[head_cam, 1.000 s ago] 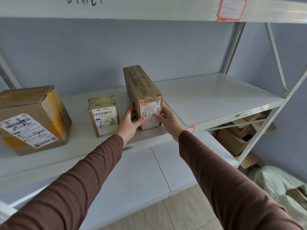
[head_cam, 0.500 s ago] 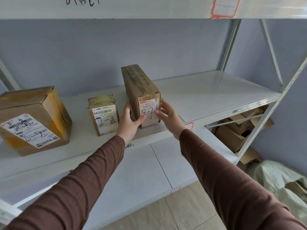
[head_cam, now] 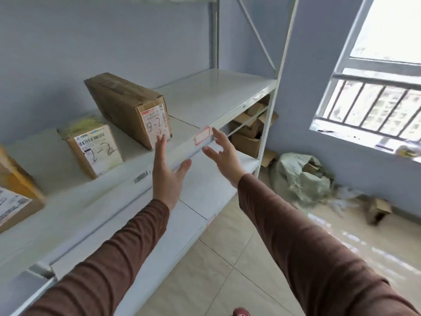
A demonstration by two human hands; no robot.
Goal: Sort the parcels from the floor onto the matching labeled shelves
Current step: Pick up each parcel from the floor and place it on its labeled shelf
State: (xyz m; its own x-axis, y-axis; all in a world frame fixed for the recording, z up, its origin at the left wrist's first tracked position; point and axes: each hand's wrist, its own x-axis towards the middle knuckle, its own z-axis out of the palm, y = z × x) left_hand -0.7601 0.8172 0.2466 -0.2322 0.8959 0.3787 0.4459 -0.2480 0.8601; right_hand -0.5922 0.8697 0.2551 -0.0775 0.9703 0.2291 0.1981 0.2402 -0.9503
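On the middle shelf [head_cam: 218,103] stand three parcels: the long parcel [head_cam: 127,108] marked 2-2 near its front edge, a small parcel [head_cam: 93,149] also marked 2-2 just left of it, and a big box [head_cam: 13,197] further left, partly cut off. Both hands hold nothing, fingers spread wide: the left hand [head_cam: 167,172] and the right hand [head_cam: 224,156] are in front of the shelf edge. Below the shelf at the right lie cardboard boxes [head_cam: 248,133], and beside them on the floor a green sack [head_cam: 300,176].

You have three parcels on the shelf [head_cam: 223,94]: a long box [head_cam: 123,106] near its front edge, a small box [head_cam: 91,149] and a large box [head_cam: 13,192] at its left end. Two hands: left hand [head_cam: 167,173], right hand [head_cam: 224,156].
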